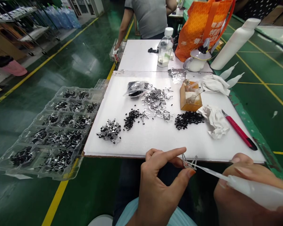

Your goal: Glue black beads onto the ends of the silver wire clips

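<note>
My left hand (159,179) pinches a small bent metal wire part (188,162) between thumb and forefinger, just below the white board's (155,138) near edge. My right hand (247,188) is wrapped round a white squeeze dropper (250,190) whose thin nozzle tip touches the wire part. On the board lie a heap of loose metal wire parts (157,102), two piles of small black pieces (188,119) (131,118), and a small pile of joined parts (110,130).
A clear plastic tray (56,131) of filled compartments hangs off the board's left. An open brown box (190,97), crumpled tissues (214,121), a red utility knife (239,130), a plastic bag (136,88), a bottle (165,47) and an orange bag (202,25) sit around. A person in grey (148,17) stands behind.
</note>
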The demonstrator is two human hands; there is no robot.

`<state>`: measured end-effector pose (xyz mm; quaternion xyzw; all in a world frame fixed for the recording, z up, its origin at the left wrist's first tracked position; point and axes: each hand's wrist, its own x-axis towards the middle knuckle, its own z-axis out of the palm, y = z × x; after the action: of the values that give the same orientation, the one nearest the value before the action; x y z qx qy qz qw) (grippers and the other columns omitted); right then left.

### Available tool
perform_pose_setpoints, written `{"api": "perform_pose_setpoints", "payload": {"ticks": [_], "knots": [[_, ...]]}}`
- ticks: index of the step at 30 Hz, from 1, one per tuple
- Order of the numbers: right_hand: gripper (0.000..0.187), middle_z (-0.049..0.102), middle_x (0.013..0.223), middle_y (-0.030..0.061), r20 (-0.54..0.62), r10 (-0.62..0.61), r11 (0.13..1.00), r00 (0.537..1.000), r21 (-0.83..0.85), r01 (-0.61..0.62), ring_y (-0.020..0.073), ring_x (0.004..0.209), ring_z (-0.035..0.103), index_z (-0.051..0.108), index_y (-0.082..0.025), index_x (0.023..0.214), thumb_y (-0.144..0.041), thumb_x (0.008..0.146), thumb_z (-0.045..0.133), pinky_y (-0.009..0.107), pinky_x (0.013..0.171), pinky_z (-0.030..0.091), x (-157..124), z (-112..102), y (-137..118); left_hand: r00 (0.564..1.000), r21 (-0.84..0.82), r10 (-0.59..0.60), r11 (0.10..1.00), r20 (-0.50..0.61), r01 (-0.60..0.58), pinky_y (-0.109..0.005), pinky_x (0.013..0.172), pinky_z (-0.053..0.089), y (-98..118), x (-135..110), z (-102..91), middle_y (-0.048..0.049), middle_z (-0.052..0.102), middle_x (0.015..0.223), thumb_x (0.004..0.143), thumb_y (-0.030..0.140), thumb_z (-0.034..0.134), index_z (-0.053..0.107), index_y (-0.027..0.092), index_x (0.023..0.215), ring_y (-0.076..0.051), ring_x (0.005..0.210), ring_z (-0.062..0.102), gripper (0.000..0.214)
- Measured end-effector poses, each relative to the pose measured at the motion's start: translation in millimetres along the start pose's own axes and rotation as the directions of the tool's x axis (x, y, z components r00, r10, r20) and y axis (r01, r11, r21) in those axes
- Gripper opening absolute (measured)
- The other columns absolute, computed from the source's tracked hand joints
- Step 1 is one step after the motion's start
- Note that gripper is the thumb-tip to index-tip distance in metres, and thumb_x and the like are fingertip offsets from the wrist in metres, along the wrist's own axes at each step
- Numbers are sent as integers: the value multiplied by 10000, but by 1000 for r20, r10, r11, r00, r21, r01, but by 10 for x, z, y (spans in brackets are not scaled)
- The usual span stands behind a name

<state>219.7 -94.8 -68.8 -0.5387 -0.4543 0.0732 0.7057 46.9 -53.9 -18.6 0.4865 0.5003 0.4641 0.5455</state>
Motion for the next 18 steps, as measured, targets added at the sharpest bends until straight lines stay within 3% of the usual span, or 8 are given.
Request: {"api": "perform_pose_setpoints", "payload": {"ticks": [6, 18], "knots": [[639, 640, 582, 15, -24, -40, 999, 999, 10, 41, 268, 560, 561, 848, -286, 772, -691, 997, 408, 543, 928, 406, 19, -38, 123, 1000, -5, -5, 1000, 11, 5, -461, 1019, 444, 7, 7, 11, 23, 786, 770, 765, 114, 839, 870, 298, 1066, -218, 778, 687, 354], [656, 634, 608, 24, -19, -53, 999, 998, 6, 53, 259, 575, 554, 847, -284, 774, -678, 1008, 377, 548, 922, 402, 18, -69, 121, 1000, -7, 5, 1000, 10, -5, -461, 1022, 456, -14, -8, 1, 13, 793, 779, 768, 126, 852, 868, 287, 1067, -219, 781, 692, 340]]}}
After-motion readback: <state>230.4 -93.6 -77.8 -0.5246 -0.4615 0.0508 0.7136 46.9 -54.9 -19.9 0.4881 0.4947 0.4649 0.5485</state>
